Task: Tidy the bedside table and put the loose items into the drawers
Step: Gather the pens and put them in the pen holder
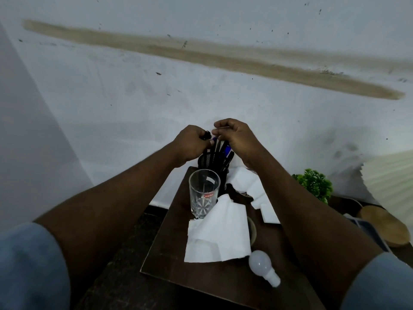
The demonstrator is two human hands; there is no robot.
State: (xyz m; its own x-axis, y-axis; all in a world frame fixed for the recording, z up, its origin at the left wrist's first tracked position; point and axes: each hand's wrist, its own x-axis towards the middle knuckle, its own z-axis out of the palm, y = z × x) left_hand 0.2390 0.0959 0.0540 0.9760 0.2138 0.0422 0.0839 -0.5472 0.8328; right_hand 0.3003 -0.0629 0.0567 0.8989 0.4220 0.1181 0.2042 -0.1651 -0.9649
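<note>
We take the black mesh pen holder [211, 161] at the far end of the bedside table [169, 256] as our landmark. Both our hands are raised just above its rim, among the pens [220, 151] standing in it. Our left hand [192, 145] is curled closed around a dark pen or marker, whose tip pokes out past the knuckles. Our right hand [237, 138] pinches something thin and pale between thumb and fingertips; what it is we cannot tell.

Just in front of the holder stands a clear drinking glass [203, 194], upright. In front of the glass and touching it lies a crumpled white tissue [220, 233], and more white tissue [252, 186] lies to the holder's right. Nearer us than the tissues, a white light bulb [263, 267] rests on its side near the table edge.

We judge the step in hand to be gathering the loose pens into the holder, so the task looks early: tissues, bulb and glass are all unsorted. No drawer is visible. Next we would need to seat the held pieces in the holder without tipping it against the glass, then free a hand for the tissues.
</note>
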